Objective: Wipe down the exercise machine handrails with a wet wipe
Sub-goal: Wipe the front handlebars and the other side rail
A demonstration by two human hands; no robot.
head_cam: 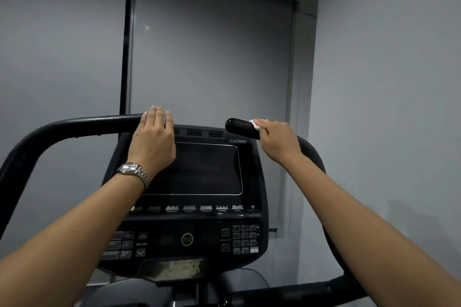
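Observation:
Two black padded handrails curve up around the machine's console. The left handrail (pixel 82 126) runs from the lower left up to the console top, and my left hand (pixel 153 136), with a metal watch on the wrist, lies over its inner end, fingers draped across it. The right handrail (pixel 239 127) ends in a rounded tip above the console's right corner. My right hand (pixel 277 141) presses a small white wet wipe (pixel 255 124) against this rail just behind the tip; most of the wipe is hidden under my fingers.
The black console (pixel 207 169) with a dark screen and a keypad stands between my arms. A lower black bar (pixel 299 293) crosses the bottom right. Grey blinds (pixel 212 57) and a grey wall (pixel 386 82) are close behind the machine.

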